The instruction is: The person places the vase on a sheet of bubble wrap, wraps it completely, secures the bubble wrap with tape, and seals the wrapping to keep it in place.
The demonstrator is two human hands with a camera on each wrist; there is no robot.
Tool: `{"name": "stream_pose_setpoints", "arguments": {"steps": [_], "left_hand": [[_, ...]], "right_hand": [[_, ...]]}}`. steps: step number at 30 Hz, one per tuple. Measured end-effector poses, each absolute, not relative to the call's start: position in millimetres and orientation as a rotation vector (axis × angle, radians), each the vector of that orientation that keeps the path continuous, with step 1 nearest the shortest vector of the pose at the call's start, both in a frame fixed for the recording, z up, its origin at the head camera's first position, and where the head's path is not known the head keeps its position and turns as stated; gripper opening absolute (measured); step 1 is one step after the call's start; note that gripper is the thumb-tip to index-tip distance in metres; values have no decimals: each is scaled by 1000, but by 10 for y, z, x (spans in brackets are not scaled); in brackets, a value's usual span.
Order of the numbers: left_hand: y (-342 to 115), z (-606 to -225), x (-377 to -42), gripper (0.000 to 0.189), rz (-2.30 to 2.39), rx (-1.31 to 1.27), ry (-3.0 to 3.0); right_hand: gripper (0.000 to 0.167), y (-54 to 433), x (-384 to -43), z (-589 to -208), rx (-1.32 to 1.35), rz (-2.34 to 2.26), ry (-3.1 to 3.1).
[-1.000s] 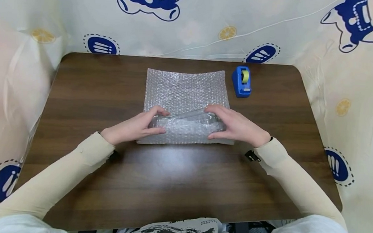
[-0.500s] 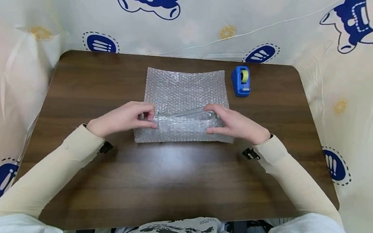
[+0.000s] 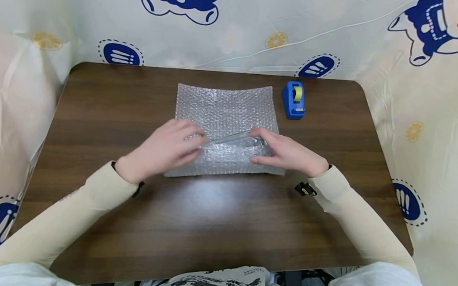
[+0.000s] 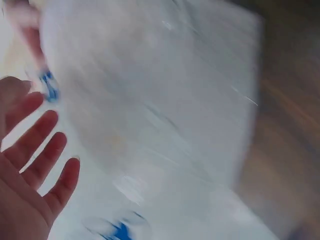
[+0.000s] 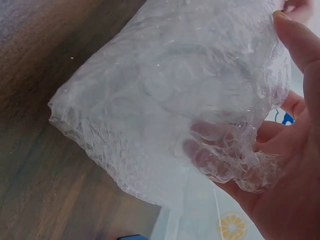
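A sheet of clear bubble wrap (image 3: pixel 225 109) lies on the table, its near part folded over into a loose roll. A clear, smooth-edged thing shows along the fold, mostly hidden in the wrap. My right hand (image 3: pixel 292 154) grips the right end of the roll, thumb on the near side and fingers on the far side. Through the wrap (image 5: pixel 165 90), some of its fingers show in the right wrist view. My left hand (image 3: pixel 169 145) is over the left end, its fingers spread and apart in the left wrist view, holding nothing.
A blue tape dispenser (image 3: pixel 293 101) with yellowish tape stands beyond the wrap's far right corner. The brown wooden table (image 3: pixel 215 230) runs toward the person's body. A printed plastic curtain (image 3: pixel 237 28) surrounds the table's back and sides.
My left hand pinched the roll's left end farther left half a second ago, then let go and moved right over it. My right hand has kept its grip with little movement.
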State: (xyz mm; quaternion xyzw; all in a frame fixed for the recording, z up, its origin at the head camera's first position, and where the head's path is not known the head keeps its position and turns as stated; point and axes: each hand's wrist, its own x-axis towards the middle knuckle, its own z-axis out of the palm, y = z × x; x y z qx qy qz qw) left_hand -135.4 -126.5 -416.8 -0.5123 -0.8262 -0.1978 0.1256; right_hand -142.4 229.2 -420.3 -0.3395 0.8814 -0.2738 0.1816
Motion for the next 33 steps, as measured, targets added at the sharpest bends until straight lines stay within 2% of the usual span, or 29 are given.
{"name": "stream_pose_setpoints", "arguments": {"steps": [6, 22, 28, 33], "left_hand": [[-954, -4179, -1062, 37, -370, -1555, -2363], [-857, -4378, -1074, 81, -126, -1320, -2515], [-829, -4413, -1135, 85, -44, -1297, -2548], [-875, -4425, -1190, 78, -173, -1301, -2602]], "right_hand": [[66, 2286, -1466, -4194, -944, -783, 2479], [66, 2286, -1665, -4214, -876, -800, 2403], [67, 2245, -1719, -4179, -834, -765, 2383], [68, 2195, -1734, -4145, -888, -602, 2492]]}}
